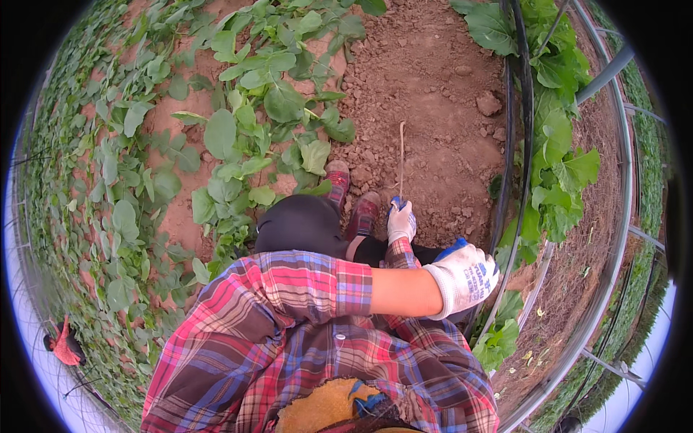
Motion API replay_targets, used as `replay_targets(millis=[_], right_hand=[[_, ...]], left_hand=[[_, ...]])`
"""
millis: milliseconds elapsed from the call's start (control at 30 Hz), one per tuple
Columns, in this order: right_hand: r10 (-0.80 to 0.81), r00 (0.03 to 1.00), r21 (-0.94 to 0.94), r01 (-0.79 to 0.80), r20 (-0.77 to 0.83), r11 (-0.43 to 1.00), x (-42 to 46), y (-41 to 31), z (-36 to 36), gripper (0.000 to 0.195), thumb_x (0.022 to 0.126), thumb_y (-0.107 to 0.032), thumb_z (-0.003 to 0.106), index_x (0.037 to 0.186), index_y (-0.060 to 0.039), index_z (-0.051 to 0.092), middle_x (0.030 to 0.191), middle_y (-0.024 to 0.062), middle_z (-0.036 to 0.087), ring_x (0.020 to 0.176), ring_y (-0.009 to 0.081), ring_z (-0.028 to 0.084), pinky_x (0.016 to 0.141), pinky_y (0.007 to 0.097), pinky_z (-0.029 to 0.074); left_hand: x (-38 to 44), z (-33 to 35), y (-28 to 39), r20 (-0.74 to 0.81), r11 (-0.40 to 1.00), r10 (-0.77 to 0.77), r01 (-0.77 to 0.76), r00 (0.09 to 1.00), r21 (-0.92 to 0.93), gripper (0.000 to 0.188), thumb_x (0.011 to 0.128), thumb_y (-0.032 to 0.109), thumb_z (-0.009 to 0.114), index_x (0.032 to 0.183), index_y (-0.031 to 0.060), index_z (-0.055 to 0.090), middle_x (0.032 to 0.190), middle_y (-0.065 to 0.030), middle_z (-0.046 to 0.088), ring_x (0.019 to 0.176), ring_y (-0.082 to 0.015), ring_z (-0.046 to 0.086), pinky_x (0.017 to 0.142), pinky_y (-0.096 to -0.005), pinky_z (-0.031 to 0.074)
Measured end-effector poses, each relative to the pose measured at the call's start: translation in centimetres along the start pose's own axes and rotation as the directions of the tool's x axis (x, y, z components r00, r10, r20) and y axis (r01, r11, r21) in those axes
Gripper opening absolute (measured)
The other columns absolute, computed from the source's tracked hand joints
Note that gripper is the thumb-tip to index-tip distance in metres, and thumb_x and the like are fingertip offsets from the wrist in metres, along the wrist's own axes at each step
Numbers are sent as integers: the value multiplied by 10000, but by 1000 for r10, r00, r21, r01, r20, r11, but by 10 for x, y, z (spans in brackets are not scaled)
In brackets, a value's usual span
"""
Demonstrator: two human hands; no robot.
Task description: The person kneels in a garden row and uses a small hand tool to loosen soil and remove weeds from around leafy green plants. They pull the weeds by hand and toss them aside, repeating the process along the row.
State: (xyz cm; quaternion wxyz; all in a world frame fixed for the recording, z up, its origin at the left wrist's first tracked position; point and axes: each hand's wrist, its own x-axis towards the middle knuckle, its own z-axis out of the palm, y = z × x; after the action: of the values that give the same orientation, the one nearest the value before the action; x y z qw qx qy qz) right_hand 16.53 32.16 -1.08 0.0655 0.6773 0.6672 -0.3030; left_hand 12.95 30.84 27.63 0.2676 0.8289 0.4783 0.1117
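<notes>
My right hand [401, 219], in a white glove with a blue-coated palm, is closed around the lower end of a thin stick-like rod [401, 157]. The rod extends away from me over bare brown soil [444, 135], its far tip slightly bent. Across my lap reaches my left arm, in a rolled plaid sleeve. My left hand [465, 276], gloved the same way, is near my knee, close beside the black hoses [524, 124]; its palm is hidden, and whether it grips anything cannot be told.
Broad-leaved green plants [284, 103] grow left of my shoes [364, 214]. Taller leafy plants [557, 130] line the right, behind the hoses. Beyond them runs a curved metal pipe [628, 162] with side bars. Another person [66, 343] is far off at the lower left.
</notes>
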Motion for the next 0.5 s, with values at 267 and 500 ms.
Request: replay_targets(millis=[267,500], right_hand=[[-74,995,-44,72,-68,996,137,-111,-27,478,874,-506,451,1049,-76,567,940,197,654,905,375,623,765,470,475],[-159,985,-66,154,-70,986,182,-174,-29,509,884,-505,417,1055,-50,570,1003,207,642,958,375,611,798,466,473]], left_hand=[[2,-24,-20,-502,975,-96,-21,860,-221,347,832,279,532,1117,88,588,1220,-158,536,1087,-308,525,935,-409,420],[0,-41,-35,-622,951,-207,7,756,-308,333,825,298,554,1085,96,603,1207,-151,541,1095,-305,515,946,-425,413]])
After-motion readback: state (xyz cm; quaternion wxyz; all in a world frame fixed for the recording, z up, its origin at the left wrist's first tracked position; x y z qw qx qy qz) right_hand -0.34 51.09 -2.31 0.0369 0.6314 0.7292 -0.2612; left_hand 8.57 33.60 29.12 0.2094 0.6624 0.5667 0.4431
